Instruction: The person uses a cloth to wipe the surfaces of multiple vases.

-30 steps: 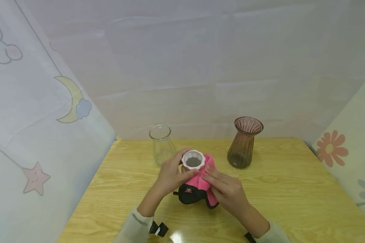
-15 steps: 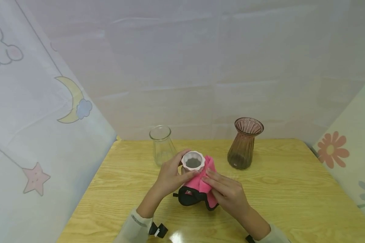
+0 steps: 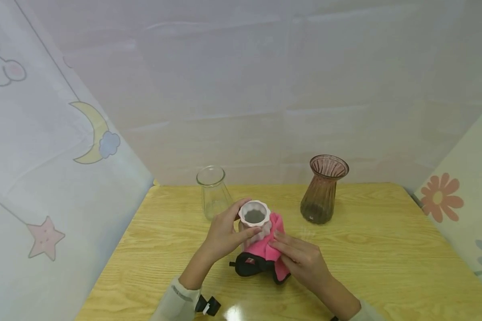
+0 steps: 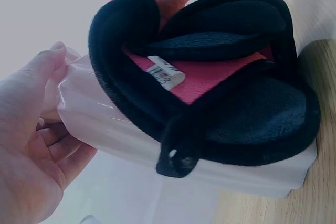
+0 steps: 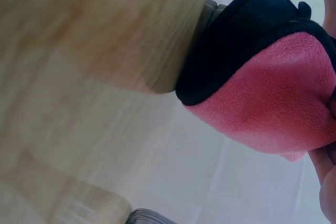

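A pale pink-white fluted vase point(image 3: 255, 213) stands upright near the middle of the table, its scalloped mouth facing up. My left hand point(image 3: 223, 232) grips it near the rim, thumb on the near side and fingers around the far side. In my right hand point(image 3: 305, 256) is a pink cloth point(image 3: 265, 247) with a dark back and black edging, pressed against the vase's right side. The left wrist view shows the cloth point(image 4: 199, 77) folded over the vase wall point(image 4: 115, 129), with a white label on it. In the right wrist view, the cloth point(image 5: 278, 87) hides most of the vase.
Behind and left of the held vase stands a clear glass vase point(image 3: 214, 194). A purplish-brown ribbed glass vase point(image 3: 321, 191) is at the back right. The wooden table point(image 3: 385, 249) ends at a pale sheet hung behind it.
My right hand has slid the cloth slightly down the vase's side, uncovering more of the wall below the rim. My left hand keeps its grip.
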`<state>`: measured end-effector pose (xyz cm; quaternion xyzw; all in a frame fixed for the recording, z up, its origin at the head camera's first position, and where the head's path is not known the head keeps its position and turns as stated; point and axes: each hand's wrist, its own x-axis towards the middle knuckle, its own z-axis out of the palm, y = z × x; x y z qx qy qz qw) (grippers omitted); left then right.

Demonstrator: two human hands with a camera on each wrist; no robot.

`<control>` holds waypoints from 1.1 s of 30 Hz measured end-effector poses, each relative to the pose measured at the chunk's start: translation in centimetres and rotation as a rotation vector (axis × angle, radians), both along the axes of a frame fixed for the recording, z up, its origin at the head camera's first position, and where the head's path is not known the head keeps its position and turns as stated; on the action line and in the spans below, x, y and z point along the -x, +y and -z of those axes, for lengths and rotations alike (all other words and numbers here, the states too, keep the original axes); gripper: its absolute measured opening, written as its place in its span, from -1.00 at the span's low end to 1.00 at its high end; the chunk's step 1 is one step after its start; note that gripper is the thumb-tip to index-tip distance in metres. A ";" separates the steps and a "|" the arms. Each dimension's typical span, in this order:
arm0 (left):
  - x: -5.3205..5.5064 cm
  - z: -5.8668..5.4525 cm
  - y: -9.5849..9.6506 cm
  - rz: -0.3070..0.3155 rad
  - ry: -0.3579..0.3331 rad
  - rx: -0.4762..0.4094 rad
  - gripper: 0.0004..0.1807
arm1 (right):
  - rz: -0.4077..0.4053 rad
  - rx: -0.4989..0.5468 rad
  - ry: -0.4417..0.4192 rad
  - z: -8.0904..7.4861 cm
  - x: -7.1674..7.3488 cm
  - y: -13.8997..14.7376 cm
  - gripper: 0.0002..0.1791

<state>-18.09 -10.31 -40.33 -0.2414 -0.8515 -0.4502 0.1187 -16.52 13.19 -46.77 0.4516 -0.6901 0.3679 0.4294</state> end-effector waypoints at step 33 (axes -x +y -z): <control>0.3 0.1 -0.6 0.061 -0.048 -0.027 -0.21 | 0.033 -0.473 -0.248 0.7 0.0 1.2 -0.64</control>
